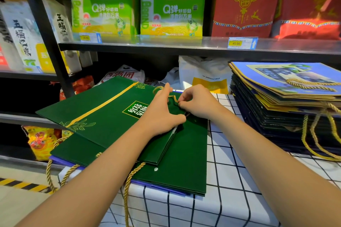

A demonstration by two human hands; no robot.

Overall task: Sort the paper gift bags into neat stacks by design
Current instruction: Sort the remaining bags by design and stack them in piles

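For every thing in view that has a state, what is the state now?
Top green bag: folded flat, lying askew on the green stack.
Gold cord: pinched by the right hand.
Left hand: pressing on the bag.
Blue bags: stacked flat, cords hanging.

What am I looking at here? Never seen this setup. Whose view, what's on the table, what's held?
No robot: one wide-angle camera on a person's head, looking down at their bare hands. A table with a white black-grid cloth carries a stack of flat dark green paper gift bags and, to the right, a stack of blue paper gift bags. The left hand rests on the top green bag; the right hand pinches its gold rope handle. Shop shelves with rice packs stand behind.
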